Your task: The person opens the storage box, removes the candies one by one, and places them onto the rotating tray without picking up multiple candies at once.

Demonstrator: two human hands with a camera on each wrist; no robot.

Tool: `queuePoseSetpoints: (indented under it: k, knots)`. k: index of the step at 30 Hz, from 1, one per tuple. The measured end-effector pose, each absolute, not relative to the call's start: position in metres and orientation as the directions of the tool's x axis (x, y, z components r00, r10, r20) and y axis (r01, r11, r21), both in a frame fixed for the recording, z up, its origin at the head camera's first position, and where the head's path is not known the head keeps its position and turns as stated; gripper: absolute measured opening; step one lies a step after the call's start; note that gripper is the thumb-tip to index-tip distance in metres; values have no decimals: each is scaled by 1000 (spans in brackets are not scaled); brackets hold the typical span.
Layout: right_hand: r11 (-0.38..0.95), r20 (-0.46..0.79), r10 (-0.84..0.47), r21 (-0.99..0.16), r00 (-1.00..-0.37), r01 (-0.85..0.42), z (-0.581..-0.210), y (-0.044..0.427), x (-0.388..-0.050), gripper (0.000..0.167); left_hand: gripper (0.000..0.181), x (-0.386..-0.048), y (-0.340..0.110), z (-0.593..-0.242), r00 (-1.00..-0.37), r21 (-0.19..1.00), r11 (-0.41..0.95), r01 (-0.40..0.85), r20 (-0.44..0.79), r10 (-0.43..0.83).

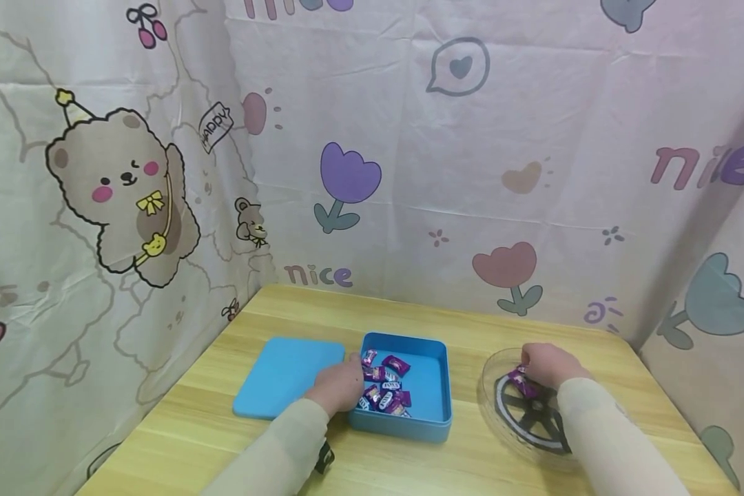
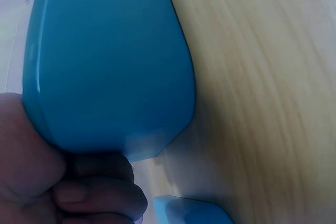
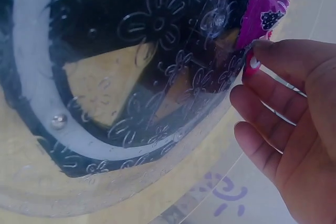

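My left hand point(image 1: 339, 384) grips the left wall of an open blue box point(image 1: 434, 393); in the left wrist view, the thumb and curled fingers hold the box's edge. Several purple-wrapped candies point(image 1: 397, 364) lie in the box, mostly on its left side. Over at the right, my right hand point(image 1: 552, 364) is at a clear round dish point(image 1: 492, 413) embossed with flowers. In the right wrist view, thumb and index finger pinch a purple-wrapped candy point(image 3: 265, 17) at the dish's rim, with the other fingers loosely bent. Part of the dish is hidden by the right forearm.
Left of the box, a flat light-blue lid point(image 1: 291, 375) lies on the wooden table point(image 1: 465, 468). Beneath the clear dish shows a black, spoked ring with a white band point(image 1: 514, 420). A printed curtain point(image 1: 409, 172) hangs behind the table. A small black object point(image 1: 325, 457) shows under the left wrist.
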State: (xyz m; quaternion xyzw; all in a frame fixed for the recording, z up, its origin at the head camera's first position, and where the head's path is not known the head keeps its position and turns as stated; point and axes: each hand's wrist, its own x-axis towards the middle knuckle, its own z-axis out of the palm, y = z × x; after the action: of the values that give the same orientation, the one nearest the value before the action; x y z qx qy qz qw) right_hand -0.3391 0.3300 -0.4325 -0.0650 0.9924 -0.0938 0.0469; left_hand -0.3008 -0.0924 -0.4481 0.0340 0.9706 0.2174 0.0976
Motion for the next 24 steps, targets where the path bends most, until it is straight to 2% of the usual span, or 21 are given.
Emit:
queuePoseSetpoints:
  k: [7,12,20,24]
  knots:
    - [967,-84,-136,-227,-987,-114,-426,332,-335,11,57,-301,-93,-448,-979,424,905,41,-164,122]
    - [967,-57,-165,-204,-985,-150,-419,324,-336,18,57,-301,-93,-449,-979,440,898,18,-175,105]
    - [948,1,-248,-204,-969,-243,-403,281,-333,20,57,-303,-93,-449,-978,438,899,21,-176,109]
    - [940,31,-297,-168,-954,-298,-398,254,-329,18,58,-303,-93,-449,-977,437,899,22,-180,111]
